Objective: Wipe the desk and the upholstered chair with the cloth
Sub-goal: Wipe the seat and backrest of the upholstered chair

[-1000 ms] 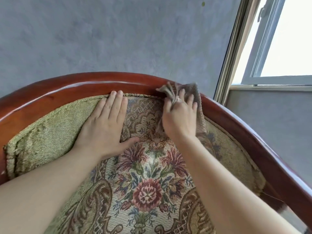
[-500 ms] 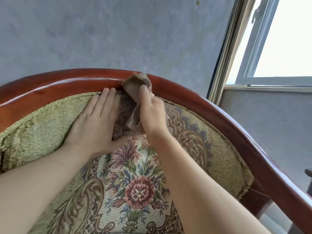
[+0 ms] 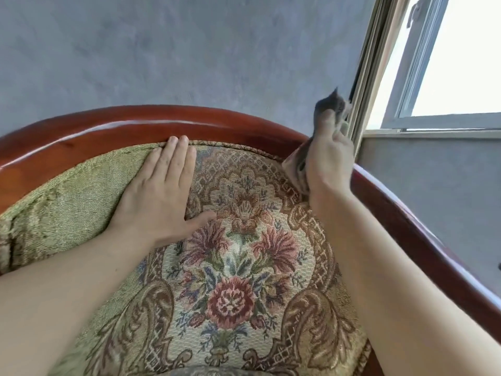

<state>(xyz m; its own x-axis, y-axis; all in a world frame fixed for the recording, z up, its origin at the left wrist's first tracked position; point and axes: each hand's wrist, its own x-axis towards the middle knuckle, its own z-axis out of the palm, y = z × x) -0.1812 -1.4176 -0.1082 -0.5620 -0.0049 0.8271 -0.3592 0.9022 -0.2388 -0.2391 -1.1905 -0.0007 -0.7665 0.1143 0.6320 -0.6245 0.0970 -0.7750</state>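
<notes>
The upholstered chair back (image 3: 233, 267) fills the lower view, with floral tapestry fabric inside a curved red-brown wooden frame (image 3: 135, 123). My left hand (image 3: 160, 196) lies flat on the fabric near the top edge, fingers together and thumb out. My right hand (image 3: 329, 161) is at the upper right of the back, by the wooden rim, shut on a crumpled grey-brown cloth (image 3: 326, 105). Part of the cloth sticks up above the fingers and part hangs below the palm. The desk is not in view.
A grey-blue wall (image 3: 189, 50) stands behind the chair. A window (image 3: 447, 63) with a pale frame and sill is at the upper right, close to my right hand.
My right hand has swept the cloth from the top middle of the chair back out to the upper right rim. My left hand has stayed flat in place.
</notes>
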